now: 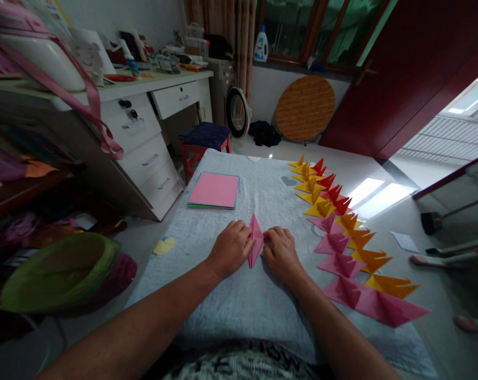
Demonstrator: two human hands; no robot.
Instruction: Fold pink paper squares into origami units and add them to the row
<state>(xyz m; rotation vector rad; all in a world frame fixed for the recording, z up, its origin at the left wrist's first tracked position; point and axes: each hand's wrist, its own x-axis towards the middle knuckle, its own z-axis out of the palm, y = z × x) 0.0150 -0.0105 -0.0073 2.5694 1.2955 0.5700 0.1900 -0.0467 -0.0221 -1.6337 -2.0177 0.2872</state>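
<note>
A pink sheet of origami paper [255, 240], folded into a narrow diamond, lies on the cloth-covered table between my hands. My left hand [231, 247] has its fingers closed on the diamond's left side, thumb pressing near the middle. On the opposite edge, my right hand [280, 252] pinches the paper with bent fingers. Beyond my left hand rests a square stack of coloured paper [214, 190] with a pink sheet on top. To the right stand rows of folded paper cranes, with yellow ones [312, 189], red ones [336, 192], orange ones [371, 258] and pink ones [344, 290].
A pale blue cloth [207, 322] covers the table. At the left are a white desk [144, 153] with drawers and a green-rimmed basket [60, 269] on the floor. A stool [206, 138] stands past the table's far left corner. Someone's feet [424, 260] show at the right.
</note>
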